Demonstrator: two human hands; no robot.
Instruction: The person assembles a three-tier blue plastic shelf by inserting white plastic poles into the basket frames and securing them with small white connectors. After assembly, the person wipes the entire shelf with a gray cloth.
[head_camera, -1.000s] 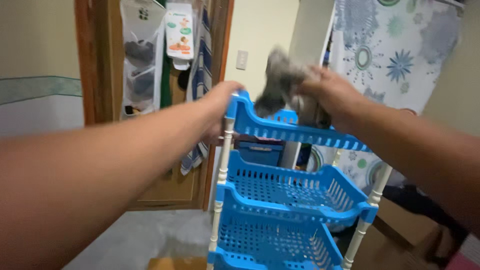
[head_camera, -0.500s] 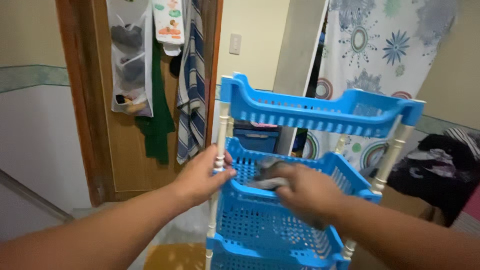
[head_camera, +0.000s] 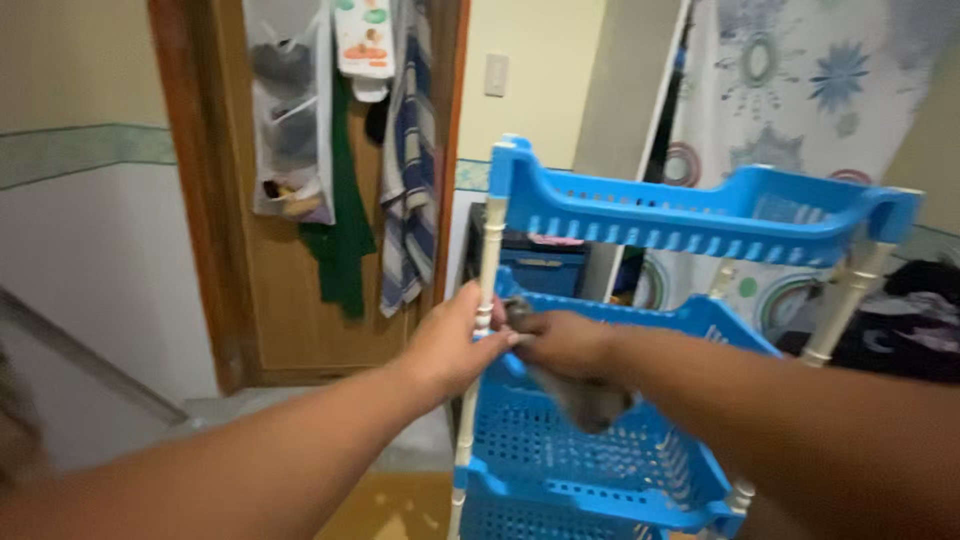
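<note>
A blue plastic tiered rack (head_camera: 690, 215) with white posts stands in front of me. My left hand (head_camera: 455, 345) grips the rack's front left white post (head_camera: 487, 265) at the height of the middle tier. My right hand (head_camera: 565, 340) is closed on a grey cloth (head_camera: 585, 400) and presses it against the front left corner of the middle tray, close beside my left hand. The cloth hangs down over the tray's edge.
A wooden door (head_camera: 300, 300) at the left carries a hanging organiser, a green cloth and a striped towel (head_camera: 410, 200). A flowered curtain (head_camera: 790, 90) hangs behind the rack. Dark clothes (head_camera: 915, 320) lie at the right. A blue box (head_camera: 540, 265) sits behind the rack.
My right hand brought the grey cloth down from the top tray to the middle tray, then slid it left to the corner. My left hand dropped from the top corner to the post.
</note>
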